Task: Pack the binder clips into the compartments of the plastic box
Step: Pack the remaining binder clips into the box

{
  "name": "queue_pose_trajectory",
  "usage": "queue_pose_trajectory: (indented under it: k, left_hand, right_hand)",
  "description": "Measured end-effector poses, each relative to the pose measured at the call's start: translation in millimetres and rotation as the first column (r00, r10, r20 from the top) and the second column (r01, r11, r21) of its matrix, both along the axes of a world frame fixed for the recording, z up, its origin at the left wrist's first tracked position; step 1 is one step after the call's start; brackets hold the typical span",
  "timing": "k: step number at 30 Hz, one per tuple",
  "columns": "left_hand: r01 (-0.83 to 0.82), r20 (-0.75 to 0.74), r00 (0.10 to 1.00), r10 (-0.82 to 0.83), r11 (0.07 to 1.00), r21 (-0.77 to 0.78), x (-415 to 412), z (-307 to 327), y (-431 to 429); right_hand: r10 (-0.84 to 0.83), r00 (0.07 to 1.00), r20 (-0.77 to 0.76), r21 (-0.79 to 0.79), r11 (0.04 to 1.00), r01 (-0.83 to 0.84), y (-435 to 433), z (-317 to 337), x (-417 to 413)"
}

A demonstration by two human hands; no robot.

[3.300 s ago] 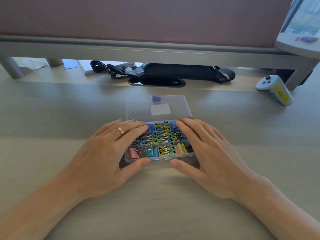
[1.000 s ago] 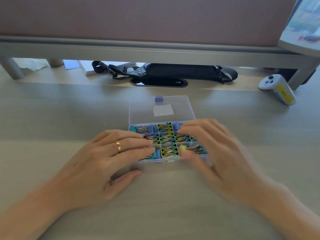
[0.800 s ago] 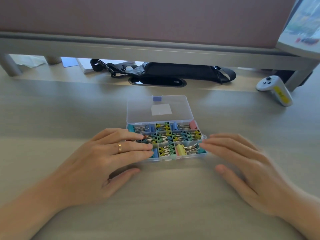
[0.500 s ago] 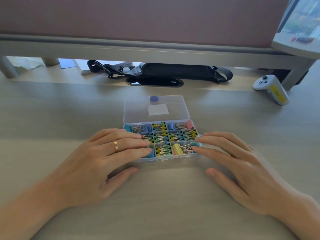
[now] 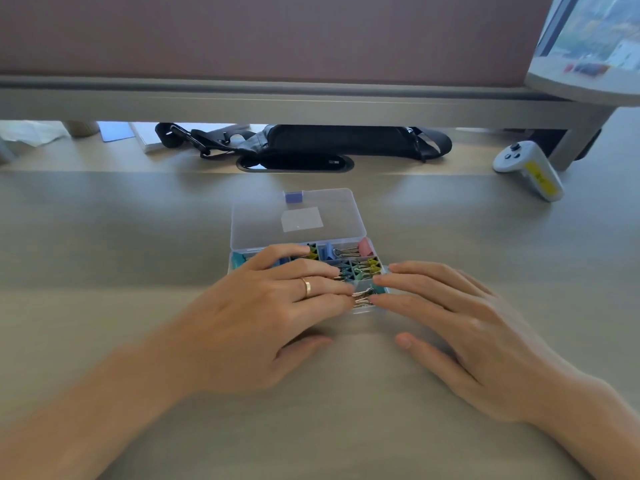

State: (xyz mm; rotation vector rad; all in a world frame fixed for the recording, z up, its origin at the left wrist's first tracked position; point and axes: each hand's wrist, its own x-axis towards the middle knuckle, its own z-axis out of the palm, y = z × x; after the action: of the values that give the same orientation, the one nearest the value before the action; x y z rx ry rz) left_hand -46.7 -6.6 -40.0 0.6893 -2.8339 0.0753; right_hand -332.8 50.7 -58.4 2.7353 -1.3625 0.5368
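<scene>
One clear box [image 5: 363, 309], its lid [image 5: 263, 220] open flat behind it, sits mid-table [image 5: 104, 237]. Its compartments hold many coloured clips [image 5: 363, 270], too small to count. Left hand [image 5: 263, 317], wearing one ring [image 5: 306, 287], lies palm-down over the left and middle compartments, fingers straight and close together, holding nothing. Right hand [image 5: 460, 327] lies palm-down, fingers straight and empty, tips at the box's right edge. Both thumbs rest on the table before the box. Behind: one bag [image 5: 339, 142], one controller [image 5: 530, 169].

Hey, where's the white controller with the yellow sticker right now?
In the head view, the white controller lies at the far right of the desk, beside the riser leg, beyond the right hand and right of the plastic box.
</scene>
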Motion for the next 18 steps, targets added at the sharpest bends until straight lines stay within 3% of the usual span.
queue_pose_trajectory:
  k: [11,18]
  left_hand:
    - [0.002,-0.038,0.999,0.000,0.999,0.045,1.0,0.9,-0.1]
    - [-0.074,-0.201,0.976,0.080,0.997,0.038,20.5,7.8,0.0]
  right_hand:
    - [0.002,1.000,0.021,-0.010,1.000,-0.001,0.7,-1.2,0.4]
    - [0.010,0.998,0.061,-0.020,1.000,-0.009,0.8,-1.3,0.1]
